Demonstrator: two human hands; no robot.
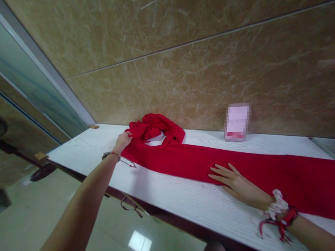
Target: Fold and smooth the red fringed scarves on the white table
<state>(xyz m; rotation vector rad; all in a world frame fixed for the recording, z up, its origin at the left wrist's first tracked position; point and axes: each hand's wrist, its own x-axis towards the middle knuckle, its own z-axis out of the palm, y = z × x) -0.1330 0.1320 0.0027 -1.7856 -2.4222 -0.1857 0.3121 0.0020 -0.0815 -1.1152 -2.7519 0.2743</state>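
A long red cloth [266, 170] lies stretched along a white table [166, 193]. Its far left end is bunched up in a heap [156, 128] near the wall. My left hand [123, 140] reaches out to that heap, its fingers closed on the edge of the red cloth. My right hand [235, 182] lies flat on the flat part of the cloth near its front edge, fingers stretched out and apart. Each wrist wears a band; the right one has white and red ties.
A small pink and white box [237, 122] leans against the marble wall behind the cloth. The table's left end [53, 157] drops to a glossy tiled floor. A dark stand with a round base [42, 171] is at the left.
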